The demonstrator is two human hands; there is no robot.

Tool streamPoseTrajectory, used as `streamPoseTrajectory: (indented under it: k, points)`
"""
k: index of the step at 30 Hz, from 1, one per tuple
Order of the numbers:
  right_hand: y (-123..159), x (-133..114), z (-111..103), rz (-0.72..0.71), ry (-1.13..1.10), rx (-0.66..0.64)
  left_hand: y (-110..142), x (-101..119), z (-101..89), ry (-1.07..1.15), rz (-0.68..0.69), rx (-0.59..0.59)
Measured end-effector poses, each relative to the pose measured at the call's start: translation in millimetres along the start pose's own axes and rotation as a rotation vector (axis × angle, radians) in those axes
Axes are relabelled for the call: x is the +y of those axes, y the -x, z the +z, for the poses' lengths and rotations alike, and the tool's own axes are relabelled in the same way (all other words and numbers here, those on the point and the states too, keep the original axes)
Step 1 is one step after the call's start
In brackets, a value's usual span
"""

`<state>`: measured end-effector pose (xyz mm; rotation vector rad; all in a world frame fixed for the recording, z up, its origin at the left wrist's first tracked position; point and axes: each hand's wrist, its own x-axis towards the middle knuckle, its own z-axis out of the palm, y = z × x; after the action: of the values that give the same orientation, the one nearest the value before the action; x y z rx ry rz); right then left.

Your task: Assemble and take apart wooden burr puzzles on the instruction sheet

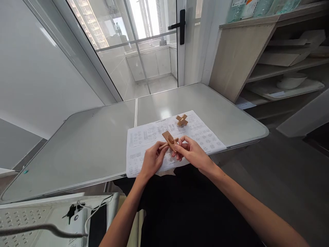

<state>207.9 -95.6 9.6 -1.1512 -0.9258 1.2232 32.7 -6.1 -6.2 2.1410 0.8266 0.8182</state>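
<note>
Between my two hands, over the printed sheet, is a small wooden puzzle made of a flat brown board with rods through or across it. My left hand pinches a thin rod at the puzzle's left side. The thumb of my right hand presses the board's lower right end, its other fingers curled around and behind. Part of the puzzle is hidden by my fingers. Beyond my right hand, a second wooden piece, an interlocked cross-shaped puzzle, rests on the sheet's far part.
The sheet lies on a grey folding table with a centre seam. Shelves with bottles and trays stand at the right, a glass door behind. At lower left, a white perforated cart carries keys, a cable and a white box.
</note>
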Motion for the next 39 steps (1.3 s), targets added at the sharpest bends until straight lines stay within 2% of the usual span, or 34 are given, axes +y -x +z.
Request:
streamPoseTrajectory:
  k: [12, 20, 26, 30, 34, 39]
  points:
    - [0, -2, -1, -0.004, 0.012, -0.048, -1, 2, -1.8, 0.027, -0.048, -0.026]
    - [13, -6, 2, -0.052, 0.294, -0.08, -4, 10, -4.0, 0.132, -0.236, -0.018]
    - [15, 0, 6, -0.141, 0.39, -0.096, -5, 13, -3.0, 0.147, -0.243, 0.011]
    - [14, -1, 6, -0.124, 0.332, -0.091, -5, 13, -5.0, 0.116, -0.231, -0.007]
    - [10, 0, 4, -0.047, 0.174, -0.057, -4, 9, -5.5, 0.056, -0.157, -0.037]
    - [5, 0, 3, -0.022, 0.056, -0.051, -3, 3, -2.0, -0.046, -0.06, -0.04]
